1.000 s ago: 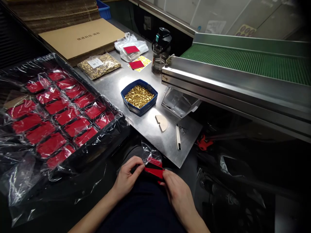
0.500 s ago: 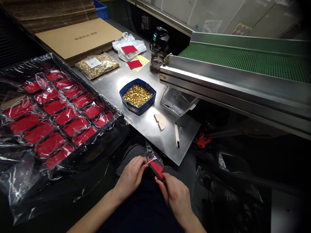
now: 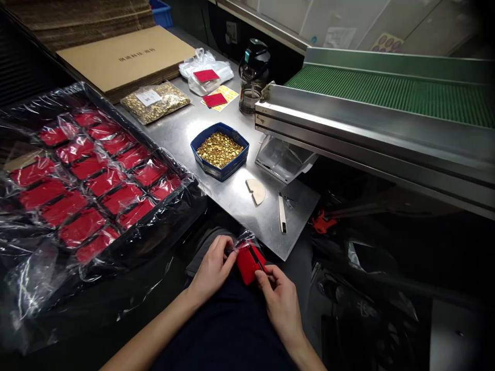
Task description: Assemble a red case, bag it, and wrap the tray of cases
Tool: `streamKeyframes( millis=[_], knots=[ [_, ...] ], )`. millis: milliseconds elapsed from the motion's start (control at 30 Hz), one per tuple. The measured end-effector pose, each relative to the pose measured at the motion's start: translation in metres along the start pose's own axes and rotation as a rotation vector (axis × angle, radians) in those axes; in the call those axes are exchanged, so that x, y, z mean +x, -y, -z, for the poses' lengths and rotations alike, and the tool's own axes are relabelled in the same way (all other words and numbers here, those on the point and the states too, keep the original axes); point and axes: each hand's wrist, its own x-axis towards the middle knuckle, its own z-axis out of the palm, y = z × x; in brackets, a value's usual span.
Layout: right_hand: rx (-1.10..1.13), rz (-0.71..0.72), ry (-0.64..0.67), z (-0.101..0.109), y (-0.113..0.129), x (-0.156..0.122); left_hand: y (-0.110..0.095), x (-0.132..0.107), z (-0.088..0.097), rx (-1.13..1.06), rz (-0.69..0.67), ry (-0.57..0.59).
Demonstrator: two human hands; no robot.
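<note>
Over my lap, just off the table's near corner, I hold a small red-and-black packet (image 3: 248, 262) with clear plastic wrap (image 3: 247, 238) bunched at its far end. My left hand (image 3: 215, 266) pinches its upper left edge beside the wrap. With thumb and fingers closed, my right hand (image 3: 281, 301) grips the lower right end. Part of the packet is hidden behind my fingertips. Similar red packets (image 3: 104, 184) in clear wrap lie in rows inside a black-lined box (image 3: 181, 216) on the left.
A blue tray (image 3: 197, 159) of small gold pieces stands on the metal table (image 3: 228, 203). Nearby are a cream half-disc (image 3: 256, 191) and a white-handled cutter (image 3: 282, 214). A bottle (image 3: 253, 77) stands beside the green conveyor (image 3: 379, 95). Flat cardboard (image 3: 127, 56) is stacked at the back left.
The packet has turned in my hands and shows more of its red face and a black strip. My right fingers have shifted their hold along its edge.
</note>
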Motion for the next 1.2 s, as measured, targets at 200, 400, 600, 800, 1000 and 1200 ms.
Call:
streamKeyframes(
  millis=[200,400,600,800,1000,1200],
  knots=[
    [0.177,-0.047,-0.082,0.007,-0.007,0.005,0.014,0.001,-0.005,-0.037,0.071,-0.005],
    [0.223,-0.055,-0.104,0.011,-0.006,0.007,0.007,0.012,-0.014,-0.102,0.080,0.019],
    [0.167,-0.062,-0.138,0.012,-0.002,0.005,0.002,0.030,-0.015,0.031,-0.011,-0.014],
    [-0.159,0.034,-0.245,0.008,0.005,-0.011,-0.008,0.003,-0.009,0.188,-0.134,0.016],
    [-0.525,0.362,-0.082,0.007,0.002,-0.016,-0.030,-0.012,-0.013,0.096,-0.113,0.011],
    [-0.698,0.441,-0.040,0.011,-0.005,-0.015,-0.037,0.000,-0.007,-0.034,0.045,-0.020]
  ],
)
